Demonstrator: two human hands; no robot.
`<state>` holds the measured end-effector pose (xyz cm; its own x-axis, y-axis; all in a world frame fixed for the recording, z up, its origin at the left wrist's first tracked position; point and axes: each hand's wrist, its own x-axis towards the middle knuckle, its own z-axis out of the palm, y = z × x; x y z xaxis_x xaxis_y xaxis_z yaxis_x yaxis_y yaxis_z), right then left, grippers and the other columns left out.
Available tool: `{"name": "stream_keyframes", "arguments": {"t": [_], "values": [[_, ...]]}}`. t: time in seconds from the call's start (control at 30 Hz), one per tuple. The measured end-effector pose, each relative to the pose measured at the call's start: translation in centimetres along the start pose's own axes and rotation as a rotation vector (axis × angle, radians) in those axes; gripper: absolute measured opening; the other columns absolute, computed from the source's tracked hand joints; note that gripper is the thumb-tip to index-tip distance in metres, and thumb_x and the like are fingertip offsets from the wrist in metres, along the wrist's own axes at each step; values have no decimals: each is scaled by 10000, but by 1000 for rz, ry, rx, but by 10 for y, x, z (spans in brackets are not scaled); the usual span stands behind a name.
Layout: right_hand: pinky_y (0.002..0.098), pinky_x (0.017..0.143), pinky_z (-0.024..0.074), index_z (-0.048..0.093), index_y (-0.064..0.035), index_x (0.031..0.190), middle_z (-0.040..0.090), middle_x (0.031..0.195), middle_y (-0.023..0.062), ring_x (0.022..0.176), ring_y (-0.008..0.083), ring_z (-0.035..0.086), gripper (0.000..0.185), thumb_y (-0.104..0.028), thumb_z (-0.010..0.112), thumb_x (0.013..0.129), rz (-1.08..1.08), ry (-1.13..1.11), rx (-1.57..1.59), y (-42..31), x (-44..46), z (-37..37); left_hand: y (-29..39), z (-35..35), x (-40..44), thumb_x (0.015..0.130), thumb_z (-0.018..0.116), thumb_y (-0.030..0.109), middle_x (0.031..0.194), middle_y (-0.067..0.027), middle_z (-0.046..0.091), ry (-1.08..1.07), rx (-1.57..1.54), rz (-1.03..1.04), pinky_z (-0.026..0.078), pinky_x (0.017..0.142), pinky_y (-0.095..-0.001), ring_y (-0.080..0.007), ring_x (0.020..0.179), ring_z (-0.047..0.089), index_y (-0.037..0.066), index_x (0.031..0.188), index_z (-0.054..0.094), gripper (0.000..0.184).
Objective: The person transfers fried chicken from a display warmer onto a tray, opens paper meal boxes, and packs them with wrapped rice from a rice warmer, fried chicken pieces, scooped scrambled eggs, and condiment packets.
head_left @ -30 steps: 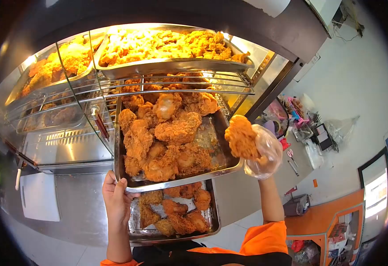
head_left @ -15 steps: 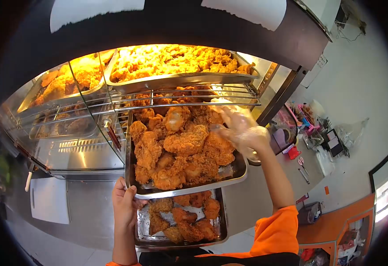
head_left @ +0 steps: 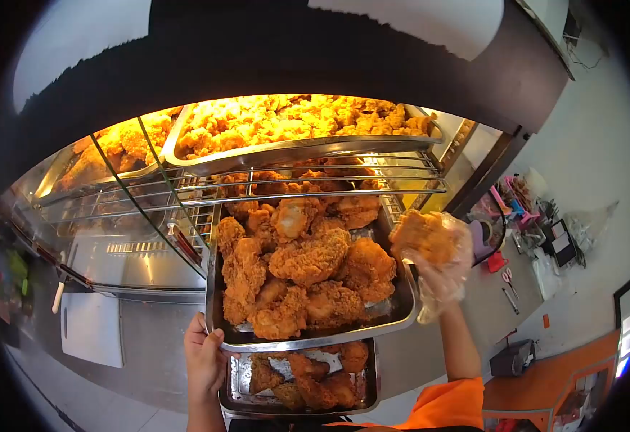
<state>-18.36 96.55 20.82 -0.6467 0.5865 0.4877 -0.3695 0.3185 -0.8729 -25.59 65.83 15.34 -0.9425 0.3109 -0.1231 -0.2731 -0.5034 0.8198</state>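
My left hand (head_left: 205,354) grips the near left corner of a metal tray (head_left: 329,336) heaped with fried chicken (head_left: 308,258). The tray's far end sits inside the heated display cabinet, under a wire shelf. My right hand (head_left: 443,277), in a clear plastic glove, holds a piece of fried chicken (head_left: 426,236) just off the tray's right edge. A second metal tray (head_left: 239,374) with several smaller fried pieces (head_left: 315,381) lies below the first one, close to my body; its far part is covered.
On the wire shelf (head_left: 315,194) above, a tray (head_left: 286,151) full of chicken pieces glows under the lamp. Glass panels (head_left: 131,194) stand at left. A white cutting board (head_left: 92,329) and a white-handled knife (head_left: 58,297) lie on the left counter; scissors (head_left: 506,275) lie at right.
My right hand has drawn back from the heaped tray toward the right, lifting a piece of fried chicken. My left hand keeps its grip on the tray corner. The view has shifted slightly.
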Motion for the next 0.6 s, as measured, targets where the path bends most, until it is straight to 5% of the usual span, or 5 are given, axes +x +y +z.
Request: {"name": "stream_keyframes", "arguments": {"t": [0.2, 0.3, 0.33, 0.4, 0.6], "values": [[339, 825, 436, 392, -42, 1088, 475, 1038, 101, 937, 229, 518, 523, -63, 658, 638, -35, -81, 96, 20, 5, -19, 0, 4, 0, 754, 405, -54, 733, -96, 541, 57, 6, -7, 498, 396, -238, -135, 493, 554, 38, 763, 391, 94], [255, 835, 405, 432, -32, 1025, 490, 1015, 80, 962, 179, 496, 401, -106, 645, 693, 156, -122, -476, 16, 15, 7, 0, 6, 0, 754, 410, -52, 722, -90, 539, 67, 15, -2, 476, 376, -227, -127, 478, 543, 41, 764, 390, 95], [250, 821, 418, 470, -35, 1022, 499, 1041, 79, 961, 191, 498, 377, -207, 635, 730, -68, -352, -500, 15, 25, 2, 0, 7, 0, 754, 412, -51, 713, -86, 537, 77, 36, 6, 467, 370, -221, -123, 475, 539, 43, 763, 389, 97], [258, 820, 422, 470, -35, 1026, 498, 1046, 82, 962, 196, 498, 369, -209, 622, 739, -224, -460, -558, 18, 37, 4, -1, 5, 1, 753, 418, -48, 696, -76, 531, 70, 60, 16, 451, 360, -212, -115, 471, 533, 47, 763, 388, 101], [283, 817, 435, 468, -34, 1040, 494, 1060, 93, 965, 209, 497, 347, -213, 583, 765, 201, -143, -251, 73, 106, 31, 2, 6, -3, 748, 439, -39, 664, -56, 515, 46, 85, -5, 440, 363, -204, -96, 466, 515, 58, 758, 385, 112]]}}
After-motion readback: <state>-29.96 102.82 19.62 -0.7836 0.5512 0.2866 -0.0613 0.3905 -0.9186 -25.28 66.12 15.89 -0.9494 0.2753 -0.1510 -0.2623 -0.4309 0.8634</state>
